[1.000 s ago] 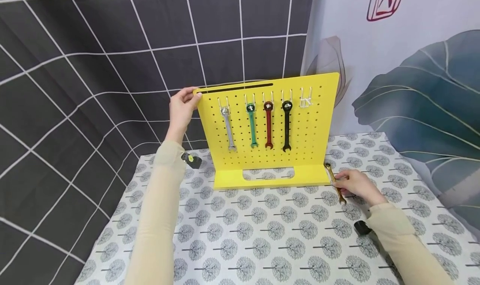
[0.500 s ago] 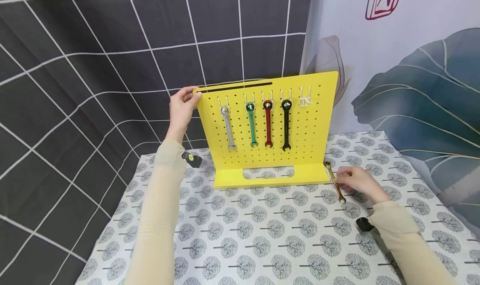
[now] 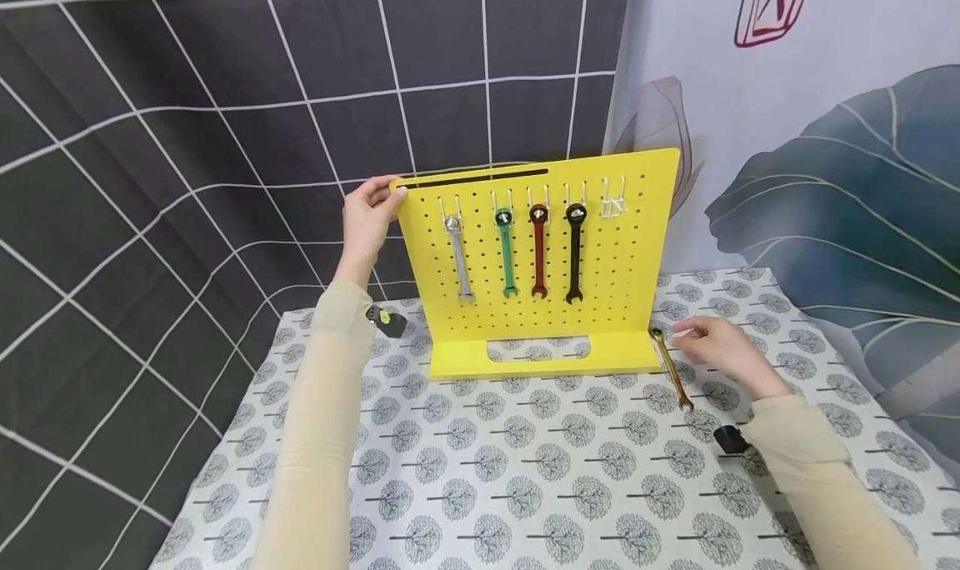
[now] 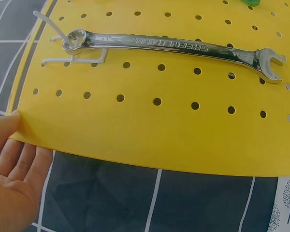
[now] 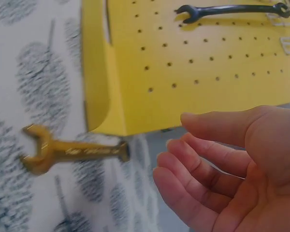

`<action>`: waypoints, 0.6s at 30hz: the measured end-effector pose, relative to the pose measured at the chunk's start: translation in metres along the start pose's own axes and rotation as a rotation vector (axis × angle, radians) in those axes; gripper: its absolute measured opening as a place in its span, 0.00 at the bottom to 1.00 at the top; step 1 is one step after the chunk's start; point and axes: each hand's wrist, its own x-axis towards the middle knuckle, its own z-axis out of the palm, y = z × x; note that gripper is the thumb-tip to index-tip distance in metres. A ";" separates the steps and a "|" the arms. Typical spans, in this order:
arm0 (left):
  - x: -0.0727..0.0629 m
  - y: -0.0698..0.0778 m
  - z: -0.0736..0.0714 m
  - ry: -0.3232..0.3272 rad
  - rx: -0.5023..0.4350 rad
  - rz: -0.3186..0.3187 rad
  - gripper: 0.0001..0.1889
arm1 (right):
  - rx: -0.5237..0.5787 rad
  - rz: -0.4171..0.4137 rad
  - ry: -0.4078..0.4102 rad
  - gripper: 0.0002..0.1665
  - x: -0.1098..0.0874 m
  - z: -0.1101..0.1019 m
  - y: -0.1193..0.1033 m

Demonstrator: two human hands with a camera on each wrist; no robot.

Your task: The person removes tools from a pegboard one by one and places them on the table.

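Observation:
My left hand [image 3: 367, 220] pinches the upper left corner of a yellow pegboard [image 3: 480, 320], its thumb on the front face and fingers behind. A silver combination wrench [image 4: 169, 44] hangs on a hook near that hand. Green [image 3: 507, 257], red [image 3: 539, 257] and black [image 3: 575, 257] wrenches hang to its right. On the cloth beside the board's right foot lies a gold wrench [image 3: 672, 370]. Just right of it hovers my right hand [image 3: 723, 353], holding nothing, with fingers loosely bent and apart from the wrench. The right wrist view shows a gap between them.
An unused white double hook [image 3: 612, 199] sits at the board's upper right. The board stands on a table with a tree-print cloth [image 3: 450, 503]. Behind is a dark gridded curtain [image 3: 187, 220]; a leaf-patterned backdrop [image 3: 847, 187] hangs at right.
My right hand has let go of the gold wrench and shifted slightly away from it, toward the back. The gold wrench stays on the cloth. My left hand keeps its hold on the pegboard corner.

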 end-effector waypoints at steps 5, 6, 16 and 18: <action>-0.001 0.001 -0.001 0.006 -0.008 -0.006 0.15 | 0.011 -0.028 0.011 0.30 0.008 -0.005 -0.012; -0.001 0.002 -0.001 0.005 -0.008 -0.009 0.15 | 0.012 -0.030 0.013 0.30 0.009 -0.006 -0.014; -0.002 0.005 0.000 -0.001 0.001 -0.010 0.15 | 0.040 -0.049 0.038 0.33 0.022 -0.013 -0.039; -0.002 0.004 0.000 0.001 0.003 -0.012 0.15 | 0.044 -0.070 0.047 0.32 0.025 -0.013 -0.045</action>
